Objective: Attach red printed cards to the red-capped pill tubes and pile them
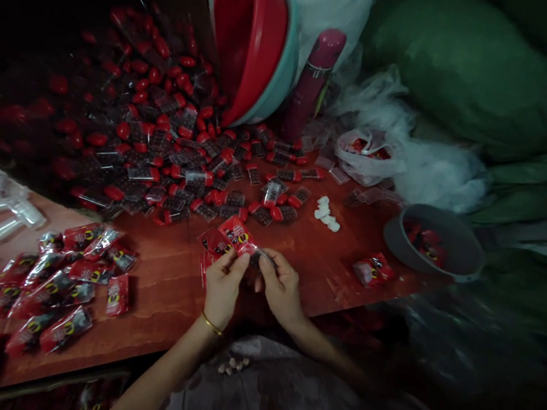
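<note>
Red packet (239, 228), seen from the head view, was between both hands above the front of the counter (163, 307). Left hand (221, 286) had its grip pinched on the packet's lower edge; right hand (281, 286) had thumb and fingers closed on its right lower corner, beside a dark bit too dim to make out. Beyond lay a heap of red-capped bottles (164, 139). Filled packets (56, 277) lay to the left, white pieces (326, 215) and a grey bowl (465, 259) to the right.
</note>
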Motion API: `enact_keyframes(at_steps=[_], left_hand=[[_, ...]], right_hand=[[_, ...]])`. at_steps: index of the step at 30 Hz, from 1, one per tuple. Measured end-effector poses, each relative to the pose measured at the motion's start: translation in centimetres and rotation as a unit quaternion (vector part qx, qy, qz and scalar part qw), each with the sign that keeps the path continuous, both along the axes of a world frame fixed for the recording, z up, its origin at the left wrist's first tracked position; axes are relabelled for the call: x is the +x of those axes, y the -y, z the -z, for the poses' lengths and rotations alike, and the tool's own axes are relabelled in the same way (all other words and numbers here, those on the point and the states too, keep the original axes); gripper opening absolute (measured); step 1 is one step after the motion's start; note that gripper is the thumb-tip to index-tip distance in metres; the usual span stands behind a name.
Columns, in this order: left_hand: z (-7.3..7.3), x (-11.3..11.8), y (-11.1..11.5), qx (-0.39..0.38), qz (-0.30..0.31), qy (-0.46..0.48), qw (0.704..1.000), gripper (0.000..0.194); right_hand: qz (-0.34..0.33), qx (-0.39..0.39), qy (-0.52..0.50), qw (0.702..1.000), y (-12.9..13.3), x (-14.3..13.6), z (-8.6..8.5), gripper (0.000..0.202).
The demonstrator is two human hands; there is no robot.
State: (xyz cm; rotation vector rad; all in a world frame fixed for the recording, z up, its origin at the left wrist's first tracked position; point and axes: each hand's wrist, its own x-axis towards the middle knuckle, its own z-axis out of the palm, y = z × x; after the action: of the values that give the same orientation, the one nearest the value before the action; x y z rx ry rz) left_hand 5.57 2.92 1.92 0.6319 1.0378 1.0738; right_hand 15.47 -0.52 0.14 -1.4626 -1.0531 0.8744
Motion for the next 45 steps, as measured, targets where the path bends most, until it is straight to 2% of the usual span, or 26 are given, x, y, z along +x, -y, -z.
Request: enact_keyframes(at_steps=[3,6,9,13,17,21,23,26,30,35,40,43,45], left_hand=[[-0.2,0.5,0.3,-0.01,0.001,0.034,0.999,0.039],[-0.1,0.1,-0.3,-0.023,-0.008,0.06,0.998,0.037],[0.2,-0.8,-1.1,-0.021,-0.026,0.025,0.999,0.035],[0.5,-1.4,-1.3,-0.002,-0.007,-0.033,0.999,0.031],[0.6,-0.6,-0.5,-0.005,-0.047,-0.002,0.999,0.03],[0.4,0.6,0.2,-0.026,-0.079,0.044,0.996,0.033],[0.3,0.8,0.3,-0.045,-0.084,0.065,0.993,0.037],[0.2,0.3,0.0,-0.058,-0.05,0.085,0.993,0.039],[0.2,-0.8,-0.9,-0.03,0.017,0.081,0.996,0.033],[0.0,-1.1,-1.7,-0.009,0.022,0.077,0.997,0.039],[0.0,-1.2,-1.3,0.046,0.026,0.01,0.999,0.033],[0.1,-1.2,-1.2,0.012,0.041,0.001,0.999,0.031],[0.1,-0.9,-1.1,-0.02,0.029,0.01,0.999,0.034]], right_hand=[[0.006,0.011,0.018,1.0,-0.2,-0.1,-0.2,0.022],[-0.017,0.025,0.029,0.999,-0.2,0.2,-0.1,0.021],[-0.037,0.024,0.039,0.998,-0.2,0.7,0.0,0.021],[-0.044,0.017,0.028,0.998,-0.1,0.8,0.0,0.022],[-0.017,-0.009,-0.027,0.999,-0.1,0.1,0.0,0.026],[0.03,0.002,-0.007,1.0,0.1,-0.5,0.1,0.027],[0.03,0.002,-0.023,0.999,0.0,-0.4,0.4,0.028],[0.01,0.002,-0.105,0.994,-0.3,-0.1,0.9,0.029],[-0.003,0.002,-0.168,0.986,-0.7,0.1,1.2,0.028],[-0.01,0.004,-0.209,0.978,-0.6,0.0,1.0,0.028],[-0.017,-0.013,-0.218,0.976,-0.5,0.1,0.7,0.029],[-0.007,-0.012,-0.196,0.981,-0.4,-0.1,0.4,0.029],[0.013,0.0,-0.149,0.989,-0.2,-0.3,0.1,0.028]])
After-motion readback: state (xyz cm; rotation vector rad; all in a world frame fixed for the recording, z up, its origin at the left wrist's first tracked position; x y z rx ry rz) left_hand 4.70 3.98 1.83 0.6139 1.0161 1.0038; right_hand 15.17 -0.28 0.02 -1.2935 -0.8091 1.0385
